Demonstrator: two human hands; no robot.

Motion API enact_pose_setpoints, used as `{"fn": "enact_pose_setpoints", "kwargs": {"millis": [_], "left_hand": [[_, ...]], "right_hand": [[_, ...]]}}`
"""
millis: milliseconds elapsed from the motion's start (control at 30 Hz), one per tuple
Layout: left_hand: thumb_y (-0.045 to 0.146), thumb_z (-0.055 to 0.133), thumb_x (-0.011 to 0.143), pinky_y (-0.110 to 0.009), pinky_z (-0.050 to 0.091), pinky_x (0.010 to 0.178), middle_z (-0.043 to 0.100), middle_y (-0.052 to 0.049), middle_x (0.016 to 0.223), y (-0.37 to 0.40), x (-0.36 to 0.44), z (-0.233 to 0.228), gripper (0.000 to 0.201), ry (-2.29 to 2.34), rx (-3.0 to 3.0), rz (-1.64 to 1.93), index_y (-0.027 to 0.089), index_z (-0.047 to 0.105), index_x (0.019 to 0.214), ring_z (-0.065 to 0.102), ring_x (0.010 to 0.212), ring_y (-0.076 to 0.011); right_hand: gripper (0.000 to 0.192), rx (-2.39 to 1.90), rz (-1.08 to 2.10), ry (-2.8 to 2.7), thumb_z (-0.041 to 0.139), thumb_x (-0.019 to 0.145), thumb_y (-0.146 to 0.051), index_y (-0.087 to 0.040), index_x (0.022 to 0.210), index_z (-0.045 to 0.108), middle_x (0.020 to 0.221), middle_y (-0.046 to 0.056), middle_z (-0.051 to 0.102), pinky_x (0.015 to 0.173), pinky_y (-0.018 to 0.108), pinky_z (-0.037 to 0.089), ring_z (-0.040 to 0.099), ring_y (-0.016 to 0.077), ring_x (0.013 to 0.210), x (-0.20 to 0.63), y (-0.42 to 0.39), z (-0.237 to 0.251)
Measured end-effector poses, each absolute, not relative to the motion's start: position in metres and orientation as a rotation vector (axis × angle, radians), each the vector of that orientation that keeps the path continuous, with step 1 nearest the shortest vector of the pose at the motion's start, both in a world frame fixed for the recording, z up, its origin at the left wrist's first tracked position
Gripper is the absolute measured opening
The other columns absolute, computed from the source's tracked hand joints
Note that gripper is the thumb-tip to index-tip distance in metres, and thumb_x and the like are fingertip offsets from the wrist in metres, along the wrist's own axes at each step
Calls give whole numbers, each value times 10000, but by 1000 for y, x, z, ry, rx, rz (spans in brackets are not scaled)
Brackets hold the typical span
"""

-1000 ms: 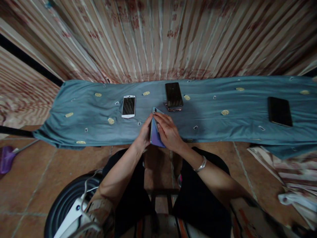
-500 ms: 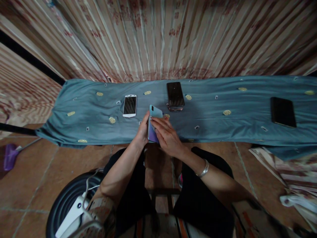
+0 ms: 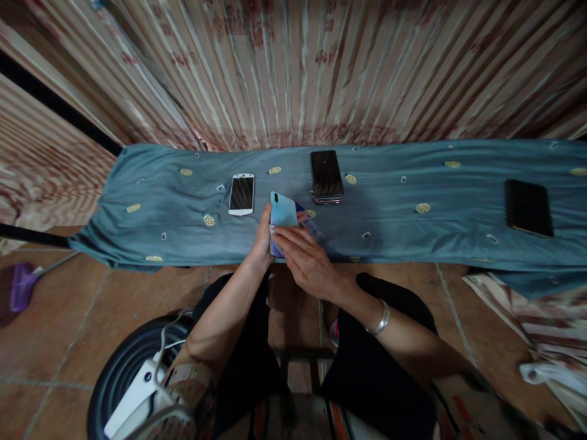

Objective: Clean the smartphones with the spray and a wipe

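From the head camera I see both hands meeting over the near edge of the blue cloth (image 3: 413, 238), just above centre frame. The left hand (image 3: 262, 241) is curled around the left edge of a light blue phone (image 3: 283, 215), back side up with its camera dot at the top corner; the right hand (image 3: 308, 263) is closed over the phone's lower half, so that end is hidden from me. At the phone's 3 o'clock a thin bluish strip (image 3: 313, 227) sticks out from under the right fingers (a peeled film or a second piece, I cannot tell which). At 10 o'clock from the hands a white phone (image 3: 241, 194) lies face up on the cloth; at 1 o'clock sits a dark phone (image 3: 326, 176) that seems stacked on another, though the lower one barely shows. Far off at 3 o'clock lies another black phone (image 3: 528, 207). A silver bracelet (image 3: 381, 319) circles the right wrist. At 7 o'clock, a dark round object with a white part (image 3: 137, 391) is cut off by the frame edge, too dim to identify.
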State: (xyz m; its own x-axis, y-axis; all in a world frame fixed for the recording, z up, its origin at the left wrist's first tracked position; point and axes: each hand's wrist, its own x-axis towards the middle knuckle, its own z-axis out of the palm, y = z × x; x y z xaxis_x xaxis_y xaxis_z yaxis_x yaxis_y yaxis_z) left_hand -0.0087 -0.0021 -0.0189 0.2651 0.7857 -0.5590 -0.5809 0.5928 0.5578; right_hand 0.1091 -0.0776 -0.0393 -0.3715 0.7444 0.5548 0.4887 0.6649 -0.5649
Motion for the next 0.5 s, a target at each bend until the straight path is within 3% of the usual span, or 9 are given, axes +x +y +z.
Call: {"fn": "enact_pose_setpoints", "kwargs": {"millis": [233,500], "left_hand": [[573,357,1046,-384,573,1039,811,-153,1050,-3,-10,-16,664,939,204,1014,90,638,1405,764,1115,-268],[606,379,1028,-380,592,994,806,-154,1003,0,-13,-18,707,925,225,1083,57,630,1396,764,1054,-261]], "right_hand": [[464,-903,393,-2055,425,1054,-148,-219,1475,607,1431,129,684,1155,502,548,601,255,1367,108,-80,-41],[409,-853,246,-2095,447,1050,-121,-170,1383,678,1368,127,723,1114,459,592,648,253,1296,108,-82,-43]]}}
